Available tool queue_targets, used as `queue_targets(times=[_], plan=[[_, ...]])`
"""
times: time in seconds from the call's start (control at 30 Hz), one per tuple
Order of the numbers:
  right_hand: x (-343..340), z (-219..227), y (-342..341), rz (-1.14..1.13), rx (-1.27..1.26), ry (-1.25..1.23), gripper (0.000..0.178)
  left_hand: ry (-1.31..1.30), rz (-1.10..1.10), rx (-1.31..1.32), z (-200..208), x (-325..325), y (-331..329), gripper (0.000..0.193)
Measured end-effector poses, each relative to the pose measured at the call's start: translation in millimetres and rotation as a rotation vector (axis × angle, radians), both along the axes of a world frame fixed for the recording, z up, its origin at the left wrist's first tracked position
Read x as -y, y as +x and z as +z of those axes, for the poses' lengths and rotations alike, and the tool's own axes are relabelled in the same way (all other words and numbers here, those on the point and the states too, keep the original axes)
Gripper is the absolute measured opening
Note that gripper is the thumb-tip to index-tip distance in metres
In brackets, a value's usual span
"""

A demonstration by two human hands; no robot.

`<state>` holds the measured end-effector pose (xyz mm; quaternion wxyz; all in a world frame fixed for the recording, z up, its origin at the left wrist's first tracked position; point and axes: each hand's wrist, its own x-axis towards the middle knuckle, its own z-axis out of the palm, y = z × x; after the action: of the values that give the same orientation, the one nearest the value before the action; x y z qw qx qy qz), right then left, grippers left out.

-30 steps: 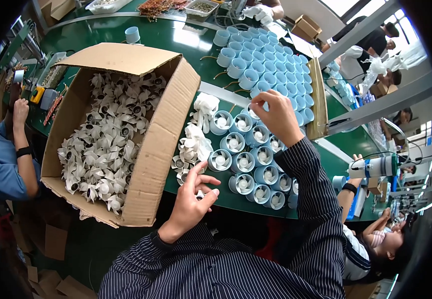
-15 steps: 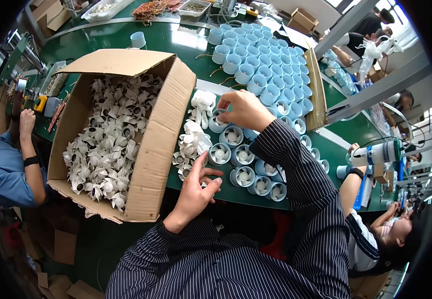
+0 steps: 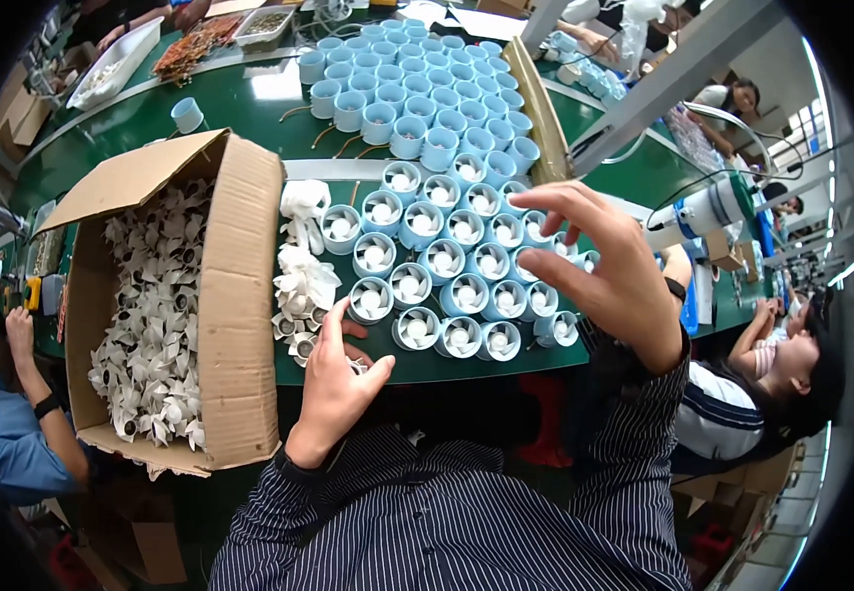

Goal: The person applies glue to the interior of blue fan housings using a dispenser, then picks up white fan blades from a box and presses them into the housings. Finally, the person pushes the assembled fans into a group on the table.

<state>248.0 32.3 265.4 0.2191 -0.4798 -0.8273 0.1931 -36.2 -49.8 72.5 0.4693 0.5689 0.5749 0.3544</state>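
Observation:
Rows of light-blue cups (image 3: 441, 260) with white fan impellers inside stand in front of me on the green table. My right hand (image 3: 612, 271) hovers over the right side of these cups, its thumb and fingers spread with nothing between them. At the near left corner of the group is my left hand (image 3: 333, 386), index finger stretched toward the nearest cup (image 3: 371, 298). A small white impeller (image 3: 357, 364) shows partly between its curled fingers and thumb. To the left, a cardboard box (image 3: 242, 315) holds a heap of white impellers (image 3: 156, 315).
Behind the filled cups, many blue cups (image 3: 387, 94) without visible impellers stand close together beside a tan strip (image 3: 542, 108). Crumpled white gloves (image 3: 304, 276) and loose impellers (image 3: 301, 345) lie by the box. A grey metal post (image 3: 633, 89) slants across the right. People sit on both sides.
My right hand has left a cup at the left of the group and moved right, its fingers opening. The view has shifted, so the table's things appear farther left. My left hand keeps its pose.

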Motion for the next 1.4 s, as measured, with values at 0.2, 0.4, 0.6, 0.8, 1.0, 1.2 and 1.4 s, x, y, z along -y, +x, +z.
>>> queue_targets(times=[0.2, 0.4, 0.6, 0.8, 1.0, 1.2, 1.4], plan=[[84.2, -52.0, 72.6, -0.470, -0.023, -0.188, 0.063, 0.238, 0.041, -0.366, -0.9, -2.2, 22.7, 0.105], [127.4, -110.3, 87.3, -0.482, 0.258, -0.039, 0.084, 0.119, 0.023, -0.279, 24.1, -8.1, 58.7, 0.116], [121.5, -133.7, 77.3, -0.459, 0.376, -0.094, 0.092, 0.098, -0.099, -0.392, 39.5, -20.0, 95.7, 0.124], [113.5, -160.8, 108.6, -0.471, 0.328, 0.034, 0.088, 0.181, -0.264, -0.478, 40.1, -30.9, 119.6, 0.123], [113.6, -159.5, 139.8, -0.531, 0.209, -0.026, 0.081, 0.231, -0.325, -0.504, 39.2, -32.5, 152.1, 0.117], [118.7, -166.3, 146.9, -0.579, 0.136, 0.012, 0.081, 0.234, -0.352, -0.461, 23.6, -37.2, 178.4, 0.115], [156.0, -148.9, 145.7, -0.616, 0.109, 0.110, 0.097, 0.226, -0.375, -0.449, 25.8, -44.9, 165.1, 0.117]])
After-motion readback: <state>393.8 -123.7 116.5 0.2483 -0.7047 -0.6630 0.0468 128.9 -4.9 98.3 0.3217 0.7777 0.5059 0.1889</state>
